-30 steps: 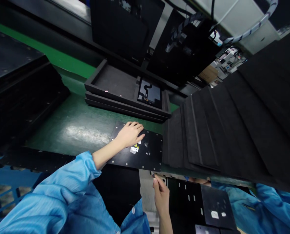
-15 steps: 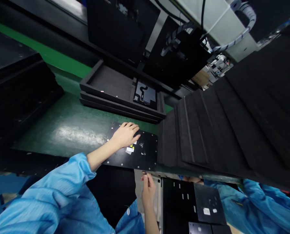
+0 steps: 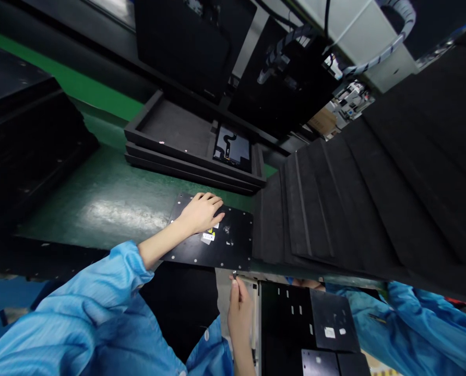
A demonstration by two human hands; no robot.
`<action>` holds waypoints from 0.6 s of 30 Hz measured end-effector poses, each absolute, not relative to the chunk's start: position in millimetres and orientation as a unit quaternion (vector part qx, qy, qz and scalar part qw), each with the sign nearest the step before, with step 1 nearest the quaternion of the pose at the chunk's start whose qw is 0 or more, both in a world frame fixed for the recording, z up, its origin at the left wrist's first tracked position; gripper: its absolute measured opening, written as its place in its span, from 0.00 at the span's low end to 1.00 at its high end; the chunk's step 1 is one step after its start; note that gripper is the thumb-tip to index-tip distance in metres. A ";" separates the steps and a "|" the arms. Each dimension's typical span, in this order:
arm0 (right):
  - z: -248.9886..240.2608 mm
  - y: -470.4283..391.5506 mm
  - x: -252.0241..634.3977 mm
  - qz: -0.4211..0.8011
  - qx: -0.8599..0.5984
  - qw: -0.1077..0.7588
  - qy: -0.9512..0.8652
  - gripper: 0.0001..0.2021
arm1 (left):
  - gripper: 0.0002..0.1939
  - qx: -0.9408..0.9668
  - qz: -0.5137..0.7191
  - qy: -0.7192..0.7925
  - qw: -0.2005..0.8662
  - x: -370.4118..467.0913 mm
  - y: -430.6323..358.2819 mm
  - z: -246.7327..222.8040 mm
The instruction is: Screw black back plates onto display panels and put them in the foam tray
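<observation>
My left hand (image 3: 202,213) lies palm down with its fingers stretched out on a flat black plate (image 3: 233,256). The plate has light round dots along its edges. Beside the thumb, small white and yellow labels (image 3: 208,236) stick to its surface. Below the plate's front edge, my right hand (image 3: 239,308) pinches a small dark piece with a metallic sheen (image 3: 235,274) between thumb and fingers. Most of that piece is hidden by the fingertips, and I cannot make out its kind.
Behind the plate, stacked black foam trays (image 3: 193,169) hold a flat screen-like part with a ribbon cable (image 3: 233,149). More black foam trays (image 3: 314,203) lean at the right. A dark stack (image 3: 29,156) stands at the left. A co-worker's blue sleeve (image 3: 420,324) shows at the lower right.
My right hand has turned slightly, and the small dark piece now shows more above its fingertips. The left hand stays on the plate. The whole view has shifted a little.
</observation>
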State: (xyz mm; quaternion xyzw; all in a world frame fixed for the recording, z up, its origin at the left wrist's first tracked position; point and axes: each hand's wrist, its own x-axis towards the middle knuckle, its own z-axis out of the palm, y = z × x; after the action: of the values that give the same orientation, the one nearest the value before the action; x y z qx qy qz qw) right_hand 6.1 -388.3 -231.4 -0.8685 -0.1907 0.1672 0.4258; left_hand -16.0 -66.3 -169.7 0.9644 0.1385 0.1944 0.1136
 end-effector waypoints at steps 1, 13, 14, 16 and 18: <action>-223.9 -388.7 8.9 0.167 -0.871 0.415 -0.204 0.31 | 0.19 0.964 0.195 0.139 0.115 -15.4 -65.7 -169.7; -157.2 -388.3 50.1 0.156 -0.922 0.067 -0.348 0.21 | 0.57 0.992 0.117 0.014 0.038 -69.3 -155.6 -177.9; -156.2 -388.0 51.0 0.151 -0.921 0.066 -0.352 0.22 | 0.52 0.993 0.119 0.015 0.021 -71.0 -158.7 -177.9; -156.7 -387.9 52.5 0.141 -0.920 0.073 -0.359 0.23 | 0.41 0.992 0.122 0.007 -0.012 -70.8 -160.5 -177.3; -159.6 -388.0 54.4 0.139 -0.916 0.087 -0.366 0.24 | 0.34 0.992 0.117 -0.002 -0.047 -69.4 -159.9 -174.6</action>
State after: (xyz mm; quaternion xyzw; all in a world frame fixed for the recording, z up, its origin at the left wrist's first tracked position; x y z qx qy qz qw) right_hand 54.4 -388.0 -159.6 -0.9161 -0.3660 0.1388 0.0866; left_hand -69.4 -159.9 -174.6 0.9921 -0.0017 0.1166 -0.0473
